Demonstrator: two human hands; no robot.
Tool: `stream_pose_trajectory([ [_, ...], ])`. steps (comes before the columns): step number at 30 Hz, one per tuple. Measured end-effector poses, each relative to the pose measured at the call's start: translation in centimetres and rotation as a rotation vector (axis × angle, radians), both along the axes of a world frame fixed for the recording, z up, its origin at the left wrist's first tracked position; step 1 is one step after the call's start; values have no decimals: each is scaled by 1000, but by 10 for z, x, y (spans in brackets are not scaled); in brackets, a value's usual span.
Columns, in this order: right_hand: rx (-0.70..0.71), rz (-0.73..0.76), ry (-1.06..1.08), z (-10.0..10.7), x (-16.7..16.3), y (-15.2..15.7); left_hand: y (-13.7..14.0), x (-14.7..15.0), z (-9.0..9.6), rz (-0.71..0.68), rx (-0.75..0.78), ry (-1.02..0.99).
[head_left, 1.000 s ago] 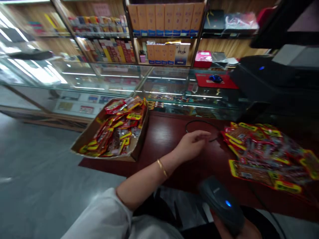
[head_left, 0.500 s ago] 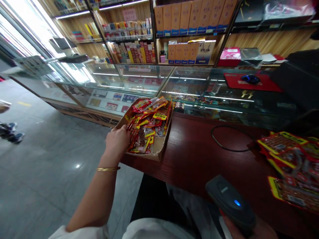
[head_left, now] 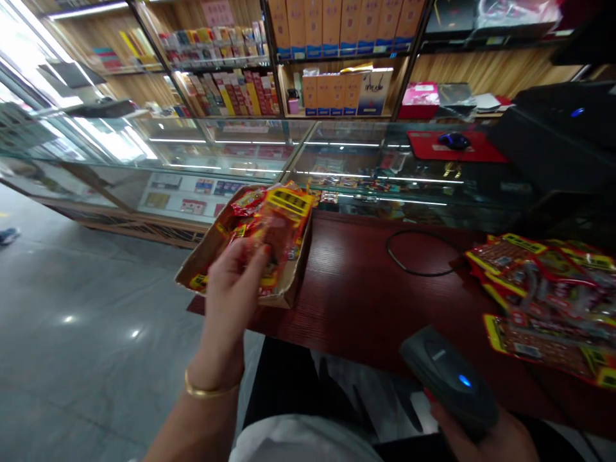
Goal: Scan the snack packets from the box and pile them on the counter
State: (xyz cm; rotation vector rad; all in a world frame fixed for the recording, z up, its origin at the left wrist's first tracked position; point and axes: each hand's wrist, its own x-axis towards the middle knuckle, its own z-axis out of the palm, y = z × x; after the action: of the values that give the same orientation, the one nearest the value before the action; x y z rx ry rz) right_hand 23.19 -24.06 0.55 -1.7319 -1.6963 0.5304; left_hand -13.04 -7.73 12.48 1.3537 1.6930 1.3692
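My left hand (head_left: 233, 292) pinches a snack packet (head_left: 276, 234) with a yellow-and-red wrapper, raised over the cardboard box (head_left: 287, 292). The packet is smeared by motion and covers part of the box. More red and yellow packets (head_left: 248, 202) lie inside the box, which sits at the left end of the dark red wooden counter (head_left: 346, 289). At the lower right, my right hand (head_left: 495, 439) is wrapped round a black barcode scanner (head_left: 450, 378) with a blue light lit on top.
A heap of snack packets (head_left: 539, 289) lies on the counter's right side. A black cable loop (head_left: 418, 273) rests between heap and box. Behind stand a glass display case (head_left: 356, 160), a red mouse pad (head_left: 418, 146) with a mouse (head_left: 453, 140), and shelves of boxes (head_left: 332, 29).
My left hand has come up out of the box with a snack packet and moved slightly right. The right hand still holds the scanner. The view has shifted, so the surroundings sit further left.
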Motion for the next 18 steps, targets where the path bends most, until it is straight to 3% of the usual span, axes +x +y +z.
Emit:
stream_pose_trajectory([
  [3, 52, -44, -6, 10, -3, -3, 1, 72, -25, -470, -212, -321],
  [5, 90, -63, -36, 20, -6, -5, 8, 107, -53, -601, -338, -483],
  [8, 94, -86, -27, 29, -10, -7, 22, 132, -94, -615, -427, -641],
  [11, 61, -90, 5, 27, -10, -10, 32, 132, -117, -636, -451, -701],
  [18, 69, -53, 13, 22, -18, -3, 33, 122, -118, -722, -335, -701],
])
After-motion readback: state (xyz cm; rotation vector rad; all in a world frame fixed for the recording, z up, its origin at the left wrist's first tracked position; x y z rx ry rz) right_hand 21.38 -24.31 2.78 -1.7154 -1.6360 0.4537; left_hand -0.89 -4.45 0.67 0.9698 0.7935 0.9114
